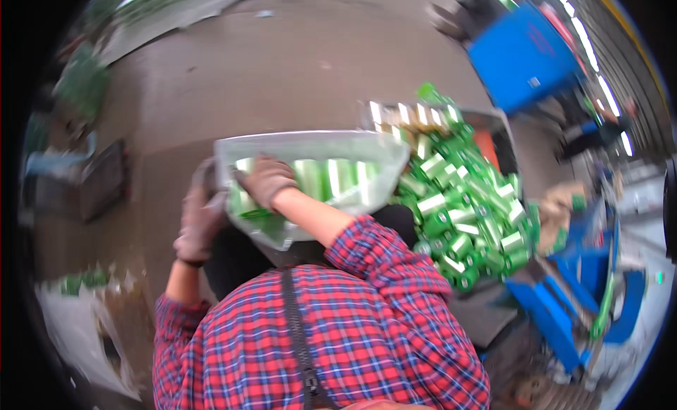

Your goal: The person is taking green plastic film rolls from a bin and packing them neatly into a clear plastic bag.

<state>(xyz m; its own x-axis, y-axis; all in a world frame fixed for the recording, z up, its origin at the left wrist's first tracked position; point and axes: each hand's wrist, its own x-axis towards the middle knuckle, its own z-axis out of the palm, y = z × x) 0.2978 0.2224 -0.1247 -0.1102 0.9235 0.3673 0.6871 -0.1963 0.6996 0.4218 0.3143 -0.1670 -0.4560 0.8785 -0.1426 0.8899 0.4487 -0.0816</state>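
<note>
A clear plastic bag [384, 156] lies across my lap, with a row of shiny green rolls [338, 179] inside. My right hand [268, 181], in a greyish glove, reaches over the bag's near side. Its fingers curl down on a green roll at the left end of the row; the fingertips are partly hidden. At the bag's left edge is my left hand [200, 216], also gloved and a little blurred, with the plastic between thumb and fingers.
To my right, a heap of loose green rolls [462, 219] fills a large container. Blue machinery [564, 304] stands at the lower right, a blue box [525, 54] beyond. A person [599, 131] is far right. A pale sack [84, 332] sits at lower left.
</note>
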